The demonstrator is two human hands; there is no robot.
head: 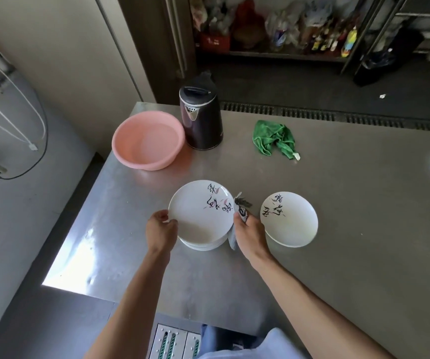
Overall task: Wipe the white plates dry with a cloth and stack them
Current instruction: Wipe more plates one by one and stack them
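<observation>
Pinching the left rim of the top plate [201,213], the left hand [160,226] has its grip closed on it, while the right hand [248,231] grips a grey cloth [242,208] at the plate's right edge. This plate lies on a stack [203,245] of white plates on the worktop [338,255]; a single plate [290,221] lies alone just to the right. I judge the task is somewhere in the middle, but which plates are already dry I cannot tell. A green cloth [273,137] lies farther back.
</observation>
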